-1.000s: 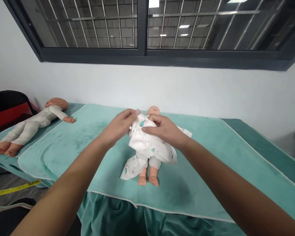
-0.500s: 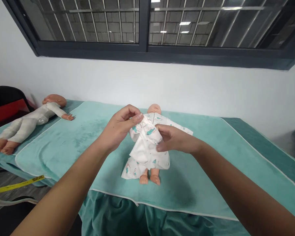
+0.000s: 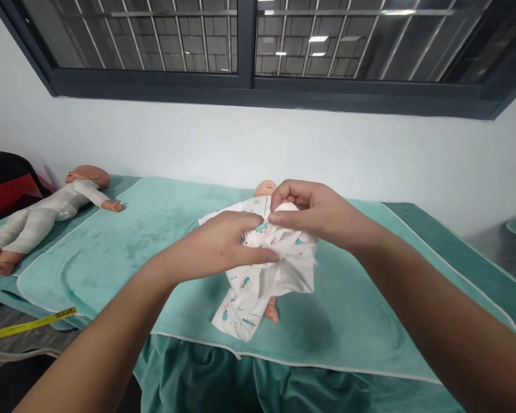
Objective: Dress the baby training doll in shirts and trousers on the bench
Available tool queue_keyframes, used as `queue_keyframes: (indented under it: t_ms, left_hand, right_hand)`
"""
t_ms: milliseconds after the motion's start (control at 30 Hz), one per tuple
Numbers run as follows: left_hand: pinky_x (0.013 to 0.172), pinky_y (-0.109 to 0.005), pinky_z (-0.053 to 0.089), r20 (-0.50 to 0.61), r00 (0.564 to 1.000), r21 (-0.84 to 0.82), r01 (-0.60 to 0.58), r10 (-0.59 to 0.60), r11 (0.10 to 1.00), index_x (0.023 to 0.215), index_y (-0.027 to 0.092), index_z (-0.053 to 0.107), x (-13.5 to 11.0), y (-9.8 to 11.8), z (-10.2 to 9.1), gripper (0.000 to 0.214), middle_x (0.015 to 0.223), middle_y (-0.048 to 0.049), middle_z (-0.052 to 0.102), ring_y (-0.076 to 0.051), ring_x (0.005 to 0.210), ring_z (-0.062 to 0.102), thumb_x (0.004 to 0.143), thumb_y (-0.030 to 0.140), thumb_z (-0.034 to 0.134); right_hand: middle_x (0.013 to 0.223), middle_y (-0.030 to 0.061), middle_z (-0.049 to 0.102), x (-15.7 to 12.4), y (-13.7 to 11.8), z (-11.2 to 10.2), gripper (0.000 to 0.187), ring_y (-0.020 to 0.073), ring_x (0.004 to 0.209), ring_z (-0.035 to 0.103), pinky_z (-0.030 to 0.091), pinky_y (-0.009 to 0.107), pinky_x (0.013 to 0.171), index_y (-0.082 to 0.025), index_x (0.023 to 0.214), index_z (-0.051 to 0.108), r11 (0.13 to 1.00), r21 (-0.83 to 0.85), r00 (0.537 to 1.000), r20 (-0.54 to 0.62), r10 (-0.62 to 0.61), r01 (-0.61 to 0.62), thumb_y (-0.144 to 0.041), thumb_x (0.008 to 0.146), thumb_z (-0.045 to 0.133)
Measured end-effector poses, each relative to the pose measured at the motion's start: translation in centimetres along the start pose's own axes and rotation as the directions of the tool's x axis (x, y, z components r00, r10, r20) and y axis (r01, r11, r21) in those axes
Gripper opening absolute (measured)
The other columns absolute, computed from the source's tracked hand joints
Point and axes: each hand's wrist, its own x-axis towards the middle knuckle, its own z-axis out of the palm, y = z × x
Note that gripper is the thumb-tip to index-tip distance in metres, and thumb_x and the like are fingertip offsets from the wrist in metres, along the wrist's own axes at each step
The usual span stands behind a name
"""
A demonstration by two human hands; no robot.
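Observation:
A baby doll (image 3: 265,187) lies on its back on the teal cover, its head toward the wall. Over it hangs a white baby garment (image 3: 294,272) with small green and red prints, bunched and gathered in both hands. My left hand (image 3: 223,241) grips the cloth from the left, its thumb lying across the front. At the upper right edge, my right hand (image 3: 313,212) pinches the fabric between thumb and fingers. A printed sleeve (image 3: 212,217) spreads out left of the doll. One doll foot (image 3: 272,310) shows below; the doll's torso is hidden.
Another baby doll (image 3: 64,203) in a white suit lies at the left. The teal padded cover (image 3: 155,206) meets the white wall under a barred window (image 3: 249,86). A yellow strap (image 3: 30,324) hangs low left, and a black chair (image 3: 8,166) stands behind.
My right hand has moved up to the garment's upper edge, and my left hand has lowered and turned. The gathered cloth has shifted right, uncovering a sleeve at the left and covering one doll foot.

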Motion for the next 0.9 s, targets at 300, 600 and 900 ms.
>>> queue_keyframes:
  t_ms: [300, 600, 900]
  left_hand:
    - [0.055, -0.023, 0.041, -0.417, 0.905, -0.615, -0.214, -0.082, 0.759, 0.082, 0.022, 0.058, 0.3, 0.0, 1.1, 0.033, 0.066, 0.0019, 0.056, -0.013, 0.059, 0.052, 0.076, 0.050, 0.074]
    - [0.057, -0.025, 0.044, 0.069, 0.997, -0.329, 0.064, -0.044, 0.942, 0.089, 0.020, 0.070, -0.3, -0.3, 0.7, 0.028, 0.083, -0.0027, 0.067, -0.019, 0.070, 0.061, 0.072, 0.041, 0.078]
    - [0.055, -0.022, 0.043, -0.294, 0.935, -0.687, -0.062, -0.199, 0.724, 0.085, 0.019, 0.067, 0.9, -2.6, 3.0, 0.030, 0.074, 0.0001, 0.065, -0.013, 0.061, 0.056, 0.072, 0.043, 0.078]
  right_hand:
    - [0.063, -0.0023, 0.053, -0.3, -2.8, -0.3, 0.029, 0.0113, 0.061, 0.051, 0.033, 0.022, 0.051, -0.017, 0.068, 0.062, 0.947, -0.323, 0.996, 0.087, 0.034, -0.004, -0.037, 0.066, 0.082]
    - [0.065, -0.0020, 0.054, -1.1, -1.7, 0.3, 0.036, 0.0100, 0.057, 0.050, 0.036, 0.021, 0.048, -0.019, 0.068, 0.052, 0.999, -0.053, 0.997, -0.076, -0.013, 0.009, -0.042, 0.072, 0.080]
    - [0.086, 0.0043, 0.072, 0.1, 1.6, 1.8, 0.030, 0.0206, 0.081, 0.067, 0.051, 0.030, 0.070, -0.018, 0.088, 0.074, 0.986, -0.083, 0.928, 0.334, 0.165, -0.146, -0.046, 0.078, 0.074]
